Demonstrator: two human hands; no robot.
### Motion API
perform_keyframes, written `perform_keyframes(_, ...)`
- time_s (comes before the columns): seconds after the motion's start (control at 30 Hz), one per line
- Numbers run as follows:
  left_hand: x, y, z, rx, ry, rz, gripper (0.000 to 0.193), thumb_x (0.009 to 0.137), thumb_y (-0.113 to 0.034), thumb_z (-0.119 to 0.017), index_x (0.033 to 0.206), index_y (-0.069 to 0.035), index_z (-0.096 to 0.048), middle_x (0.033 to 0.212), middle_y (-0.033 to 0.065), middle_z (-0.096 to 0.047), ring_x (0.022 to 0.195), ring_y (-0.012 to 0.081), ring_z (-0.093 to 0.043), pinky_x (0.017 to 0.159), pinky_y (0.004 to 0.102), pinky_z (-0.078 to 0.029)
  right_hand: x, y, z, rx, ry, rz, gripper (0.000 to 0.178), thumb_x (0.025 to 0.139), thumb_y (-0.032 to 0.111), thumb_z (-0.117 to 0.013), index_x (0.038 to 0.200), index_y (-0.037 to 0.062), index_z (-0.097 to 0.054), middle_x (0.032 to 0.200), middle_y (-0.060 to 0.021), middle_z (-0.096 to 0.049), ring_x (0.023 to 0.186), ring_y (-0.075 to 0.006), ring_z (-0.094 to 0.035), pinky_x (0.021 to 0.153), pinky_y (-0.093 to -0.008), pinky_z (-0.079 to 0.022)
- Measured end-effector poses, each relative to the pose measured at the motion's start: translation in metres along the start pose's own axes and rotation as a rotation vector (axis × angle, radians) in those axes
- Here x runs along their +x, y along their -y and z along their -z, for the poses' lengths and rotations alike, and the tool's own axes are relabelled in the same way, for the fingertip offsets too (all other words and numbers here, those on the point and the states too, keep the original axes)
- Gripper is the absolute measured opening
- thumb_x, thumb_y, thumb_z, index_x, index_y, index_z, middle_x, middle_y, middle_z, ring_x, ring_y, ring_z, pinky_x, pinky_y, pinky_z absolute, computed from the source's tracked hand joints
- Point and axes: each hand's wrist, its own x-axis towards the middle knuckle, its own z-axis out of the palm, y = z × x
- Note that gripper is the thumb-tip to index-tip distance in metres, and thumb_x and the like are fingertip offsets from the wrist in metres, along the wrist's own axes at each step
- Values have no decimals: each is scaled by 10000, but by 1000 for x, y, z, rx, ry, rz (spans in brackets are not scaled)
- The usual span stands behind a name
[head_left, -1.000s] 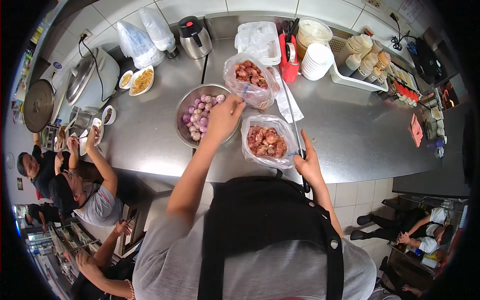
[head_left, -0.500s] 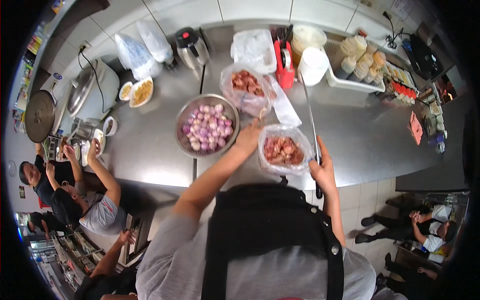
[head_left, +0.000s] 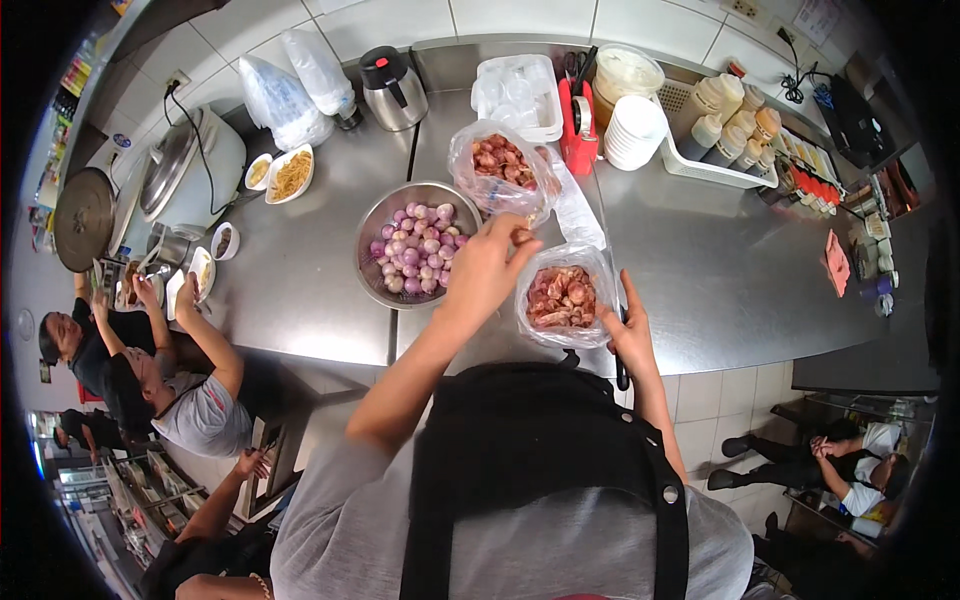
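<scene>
My left hand (head_left: pixel 488 268) is raised between the steel bowl and the near plastic bag, its fingertips pinched together; whatever they hold is too small to make out. My right hand (head_left: pixel 632 338) grips the black handle of a knife (head_left: pixel 622 372) beside the near bag, thumb by the bag's rim. That near clear plastic bag (head_left: pixel 562 298) stands open with reddish-brown pieces inside. Behind it, another open plastic bag (head_left: pixel 503 165) holds similar reddish-brown pieces. To the left, purple-and-white peeled shallots (head_left: pixel 420 245) fill the steel bowl (head_left: pixel 367 272).
White paper (head_left: pixel 577 212) lies behind the near bag. At the back are a flask (head_left: pixel 392 92), a clear container (head_left: pixel 517 100), a red tape dispenser (head_left: pixel 578 135), stacked white tubs (head_left: pixel 635 132) and a basket of sauce bottles (head_left: pixel 725 180). Co-workers (head_left: pixel 205 410) stand at the left.
My left hand has lifted off the counter and moved up beside the bowl, fingers pinched. The knife has turned, its long blade no longer plainly showing. My right hand has shifted slightly toward the near bag.
</scene>
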Motion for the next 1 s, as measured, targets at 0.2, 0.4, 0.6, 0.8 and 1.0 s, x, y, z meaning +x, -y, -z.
perform_keyframes(0.2,-14,-38,8,-137,158,28,381,809,-320,-802,1046,-48,-678,804,91,-682,553,152,-542,539,309,-452,3,-9,-12,120,67,-7,789,855,55,-566,1565,50,-221,985,-113,-647,515,-62,-454,445,-242,-369)
perform_keyframes(0.4,-6,-14,2,-134,90,8,347,816,-320,-797,977,-34,-684,776,87,-682,560,172,-558,546,316,-463,4,-24,-27,153,139,-33,809,846,25,-526,1571,32,-166,1403,-204,-491,570,-75,-507,469,-235,-409)
perform_keyframes(0.6,65,30,14,120,-71,-115,506,855,-329,-757,1234,-39,-589,1065,174,-648,746,282,-651,697,414,-516,1,-17,-36,174,188,26,819,843,16,-528,1571,23,-152,1530,-208,-383,600,-76,-527,487,-229,-422)
perform_keyframes(0.8,77,26,30,-10,-131,-97,514,872,-132,-622,1349,-27,-462,1317,249,-419,1046,349,-589,882,414,-499,2,-15,-33,131,187,13,830,837,35,-551,1567,16,-158,1519,-206,-399,639,-91,-545,510,-242,-432)
perform_keyframes(1.0,27,19,36,-189,17,49,359,880,-145,-622,1219,-29,-595,1152,148,-594,975,271,-612,831,371,-487,12,-28,-42,119,182,34,832,830,33,-548,1567,18,-162,1476,-226,-445,605,-91,-540,508,-243,-436)
